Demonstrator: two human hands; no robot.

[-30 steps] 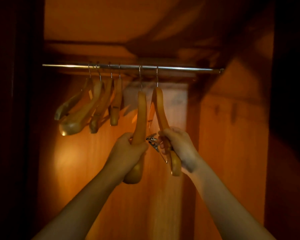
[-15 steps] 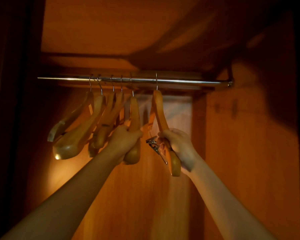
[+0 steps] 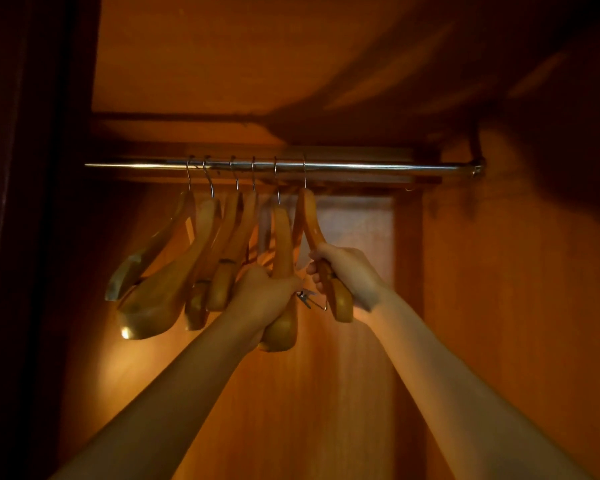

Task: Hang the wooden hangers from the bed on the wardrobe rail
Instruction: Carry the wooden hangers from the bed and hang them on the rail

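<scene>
Overhead, six wooden hangers [image 3: 222, 251] hang on the wardrobe rail [image 3: 361, 166]; left hand [image 3: 264, 294] grips the fifth hanger [image 3: 283, 244], right hand [image 3: 352, 271] the sixth hanger [image 3: 310, 216]. No readable writing shows.

The wardrobe's interior is orange-brown wood: a back panel [image 3: 291, 393], a right side wall [image 3: 516, 323] and a top board [image 3: 205, 53]. Warm light pools low on the back panel, left. The left edge [image 3: 21, 237] lies in darkness.
</scene>
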